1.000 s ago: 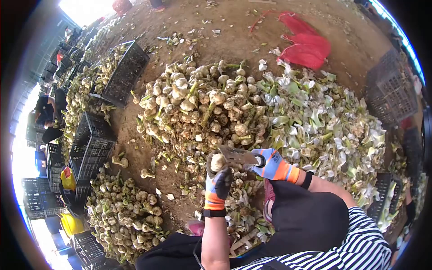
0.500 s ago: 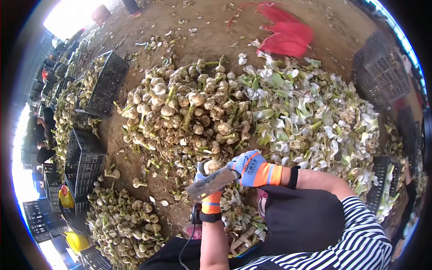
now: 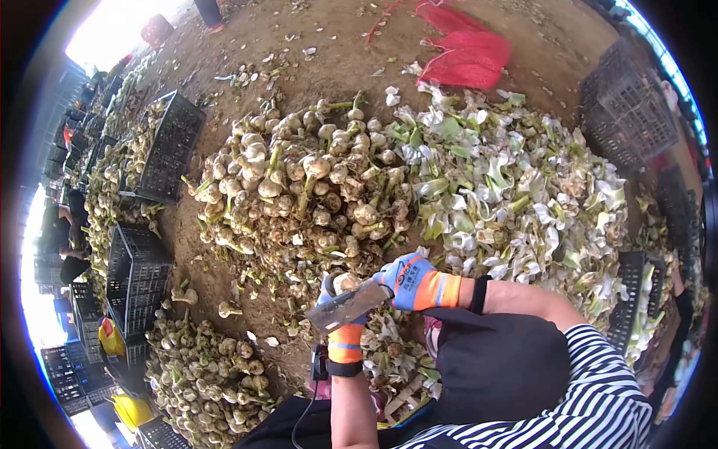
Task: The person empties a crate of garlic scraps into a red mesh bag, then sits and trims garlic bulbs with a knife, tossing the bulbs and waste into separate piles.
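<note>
My right hand [image 3: 410, 280], in a blue and orange work glove, is closed around the handle of a cleaver [image 3: 346, 308]. Its broad, dirt-marked blade reaches left across the front of my left hand [image 3: 338, 329]. That hand wears a matching glove and grips a pale garlic bulb [image 3: 346, 283], whose top shows just above the blade; most of the left fingers are hidden behind the steel. Beyond both hands lies a big heap of untrimmed garlic [image 3: 299, 179] with stems. To its right spreads a pile of white and green peelings [image 3: 516, 194].
A second garlic pile [image 3: 206, 374] lies at lower left, by black plastic crates [image 3: 138, 277]. Another crate [image 3: 173, 146] leans farther back. A red mesh bag [image 3: 467, 52] rests on the dirt floor, and stacked crates [image 3: 628, 108] stand at far right.
The scene has shifted slightly left in view. Both hands keep their holds on the cleaver and the garlic bulb, with the blade still across the left hand.
</note>
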A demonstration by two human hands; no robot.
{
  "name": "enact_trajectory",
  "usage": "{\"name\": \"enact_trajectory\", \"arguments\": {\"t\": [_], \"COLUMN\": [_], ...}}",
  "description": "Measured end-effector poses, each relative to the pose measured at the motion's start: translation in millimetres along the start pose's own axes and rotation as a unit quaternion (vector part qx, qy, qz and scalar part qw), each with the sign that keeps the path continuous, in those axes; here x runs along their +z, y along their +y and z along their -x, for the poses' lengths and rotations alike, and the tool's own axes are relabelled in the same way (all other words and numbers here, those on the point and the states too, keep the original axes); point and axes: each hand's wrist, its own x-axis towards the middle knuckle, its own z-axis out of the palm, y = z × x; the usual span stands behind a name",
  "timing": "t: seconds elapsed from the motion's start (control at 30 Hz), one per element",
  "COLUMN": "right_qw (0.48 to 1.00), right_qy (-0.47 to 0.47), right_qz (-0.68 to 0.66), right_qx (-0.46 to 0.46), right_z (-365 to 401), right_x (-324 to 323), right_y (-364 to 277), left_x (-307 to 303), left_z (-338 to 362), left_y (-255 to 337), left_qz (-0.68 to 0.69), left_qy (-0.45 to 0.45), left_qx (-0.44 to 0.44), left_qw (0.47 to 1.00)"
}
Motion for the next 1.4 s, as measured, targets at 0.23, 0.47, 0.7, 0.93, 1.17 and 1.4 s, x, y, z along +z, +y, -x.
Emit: {"name": "enact_trajectory", "arguments": {"t": [0.23,0.47,0.7,0.93,1.17,1.4], "right_qw": [0.999,0.918,0.827,0.837,0.571,0.686], "right_qy": [0.031,0.243,0.227,0.034,0.218,0.259], "right_qz": [-0.020,-0.222,-0.514,-0.512,-0.770,-0.647], "right_qx": [-0.020,0.221,0.012,0.189,0.183,0.211], "right_z": [-2.2,-16.9,-9.3,-27.3,-1.4,1.9], "right_x": [7.1,20.8,25.4,88.2,109.1,89.2], "right_y": [3.1,72.8,14.3,66.8,111.0,65.3], "left_x": [15.0,28.5,8.2,-43.9,-124.6,32.4], "left_z": [12.3,24.1,-4.0,28.4,-17.1,-90.3], "left_y": [42.8,57.6,43.7,91.4,22.9,-8.4], "left_qz": [-0.418,-0.432,0.410,0.443,0.074,-0.769], "left_qy": [-0.020,-0.007,0.009,-0.014,0.135,-0.084], "left_qx": [0.162,0.193,-0.081,0.156,0.162,0.060], "left_qw": [0.894,0.881,0.908,0.883,0.975,0.631]}}
